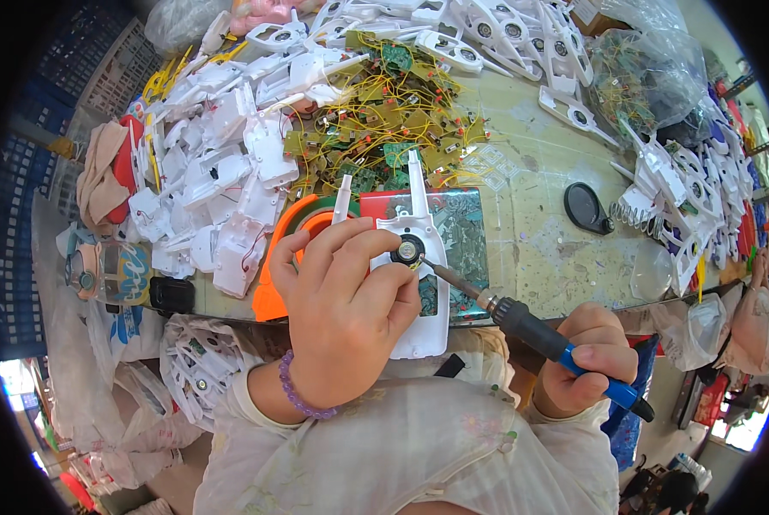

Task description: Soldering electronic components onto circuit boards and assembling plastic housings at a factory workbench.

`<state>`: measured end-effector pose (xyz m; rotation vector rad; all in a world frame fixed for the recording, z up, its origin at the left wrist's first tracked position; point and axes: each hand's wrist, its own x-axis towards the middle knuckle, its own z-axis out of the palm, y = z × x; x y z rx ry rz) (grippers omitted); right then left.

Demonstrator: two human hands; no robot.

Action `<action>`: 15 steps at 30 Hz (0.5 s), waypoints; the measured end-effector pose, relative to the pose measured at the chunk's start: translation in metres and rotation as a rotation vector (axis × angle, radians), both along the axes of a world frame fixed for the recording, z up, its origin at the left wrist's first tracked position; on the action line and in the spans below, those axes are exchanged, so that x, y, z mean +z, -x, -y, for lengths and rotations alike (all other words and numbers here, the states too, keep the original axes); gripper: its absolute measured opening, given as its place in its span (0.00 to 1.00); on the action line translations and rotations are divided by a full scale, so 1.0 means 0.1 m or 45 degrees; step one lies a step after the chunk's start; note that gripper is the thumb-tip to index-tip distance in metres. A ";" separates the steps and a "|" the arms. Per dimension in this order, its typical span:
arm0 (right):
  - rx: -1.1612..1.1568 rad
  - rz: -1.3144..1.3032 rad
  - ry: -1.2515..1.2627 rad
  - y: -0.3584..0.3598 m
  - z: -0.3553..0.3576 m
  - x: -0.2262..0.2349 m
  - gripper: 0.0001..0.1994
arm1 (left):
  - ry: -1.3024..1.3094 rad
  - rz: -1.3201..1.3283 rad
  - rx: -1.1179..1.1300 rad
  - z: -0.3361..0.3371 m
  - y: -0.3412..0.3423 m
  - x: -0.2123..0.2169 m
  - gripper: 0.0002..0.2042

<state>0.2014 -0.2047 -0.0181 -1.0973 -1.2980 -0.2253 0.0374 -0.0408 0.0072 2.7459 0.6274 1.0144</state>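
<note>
A white plastic housing [423,336] lies in front of me across the near table edge. Set in it is a small round speaker [407,250] with a black rim. My left hand [337,296] is closed at the housing, its curled fingertips at the speaker's left side; whether they pinch a wire there is hidden. In my closed right hand [588,356] is a soldering iron [526,323] with a blue and black handle. The iron's tip points left and reaches the speaker's right edge; I cannot tell whether it touches.
Beneath the housing is a dark patterned board [466,245]. An orange holder [270,296] stands beside my left hand. Brown circuit boards [401,112] with yellow wires are heaped beyond, white housings [221,163] left. A black oval part [586,208] and a coiled spring [637,216] lie right.
</note>
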 end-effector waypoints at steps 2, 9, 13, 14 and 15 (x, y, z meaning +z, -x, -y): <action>-0.001 0.008 0.012 0.00 0.00 0.00 0.18 | 0.001 -0.015 -0.002 0.00 0.00 0.00 0.09; 0.010 0.011 0.021 0.01 -0.01 0.01 0.18 | 0.017 -0.018 -0.014 -0.01 0.01 -0.01 0.08; 0.046 0.079 -0.014 -0.02 -0.01 0.01 0.19 | 0.035 -0.011 -0.019 -0.01 0.01 -0.02 0.09; 0.043 0.091 -0.022 -0.02 -0.01 0.01 0.19 | 0.038 -0.019 -0.022 -0.01 0.01 -0.02 0.09; 0.041 0.103 -0.029 -0.02 -0.01 0.01 0.19 | 0.046 -0.025 -0.026 -0.01 0.01 -0.02 0.08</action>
